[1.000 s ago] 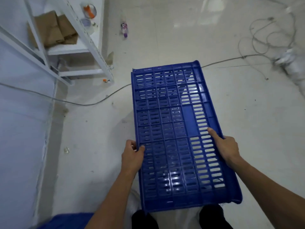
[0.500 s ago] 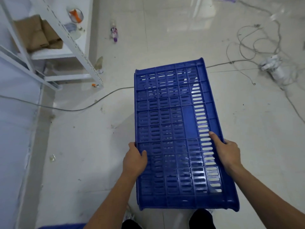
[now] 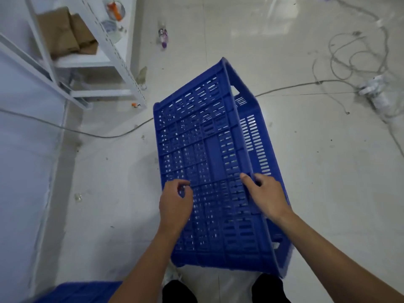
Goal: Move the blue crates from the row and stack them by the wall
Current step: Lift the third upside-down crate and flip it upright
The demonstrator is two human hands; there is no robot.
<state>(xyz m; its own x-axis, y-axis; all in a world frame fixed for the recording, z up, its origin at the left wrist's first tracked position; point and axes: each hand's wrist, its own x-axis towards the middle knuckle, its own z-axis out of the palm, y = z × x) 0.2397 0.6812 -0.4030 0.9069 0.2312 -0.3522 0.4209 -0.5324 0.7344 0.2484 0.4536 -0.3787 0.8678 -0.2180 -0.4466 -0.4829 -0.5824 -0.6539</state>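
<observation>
Blue slotted crate (image 3: 209, 171), white shelf frame (image 3: 113, 53), brown bags (image 3: 65, 36), pale glossy floor (image 3: 328, 193).

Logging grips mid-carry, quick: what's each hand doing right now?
Left hand: curled at the crate edge; grip cannot be told.
Right hand: gripping the crate.

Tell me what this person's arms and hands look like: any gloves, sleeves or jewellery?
No gloves: the left hand and the right hand are both bare. The left forearm and the right forearm are bare too, right down to the edge of the picture, so no sleeve shows. No watch, bracelet or ring is visible.
</observation>
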